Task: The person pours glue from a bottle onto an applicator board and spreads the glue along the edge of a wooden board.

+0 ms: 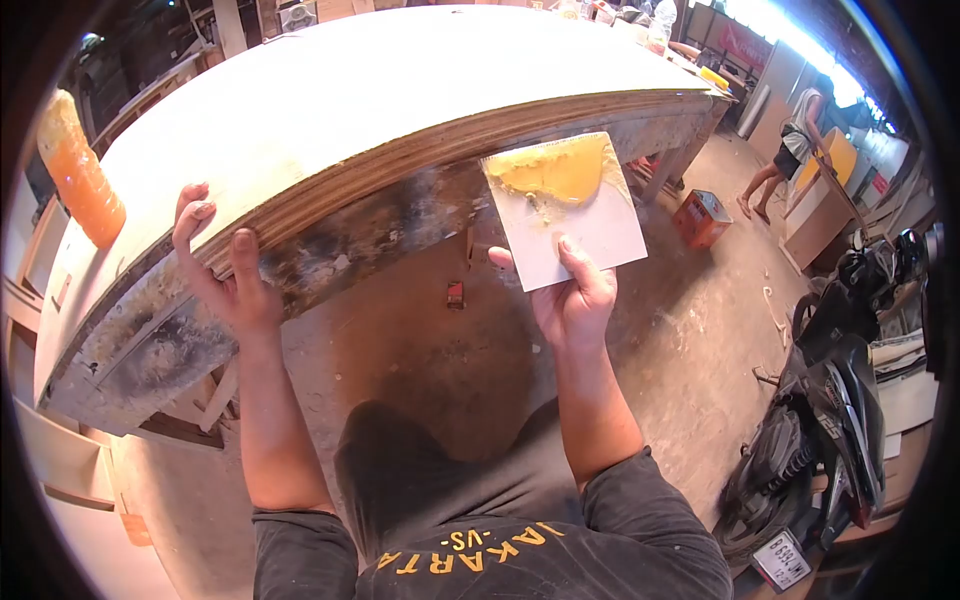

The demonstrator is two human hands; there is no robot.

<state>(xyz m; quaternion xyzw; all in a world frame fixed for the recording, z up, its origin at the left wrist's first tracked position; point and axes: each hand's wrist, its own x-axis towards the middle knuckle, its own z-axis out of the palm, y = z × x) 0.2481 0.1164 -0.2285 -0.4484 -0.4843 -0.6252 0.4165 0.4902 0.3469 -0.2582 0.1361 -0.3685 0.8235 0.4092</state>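
Note:
My right hand (575, 300) grips a flat, white, square card (585, 228), with the thumb on its face and the other fingers mostly hidden behind it. Yellow paste (560, 172) is smeared thickly over the card's upper part. At the left, my left hand (235, 275) is at the edge of a large workbench with a pale top (330, 110). Its fingers are apart and curve over the layered wooden edge (400, 165); nothing shows between them.
An orange, cylinder-shaped object (82, 175) stands at the bench's left end. Beneath and beyond the bench are a small red box (455, 295) and an orange-red tin (702, 218). A motorcycle (820, 430) is parked at right. Farther back, a person (795, 140) is beside wooden panels.

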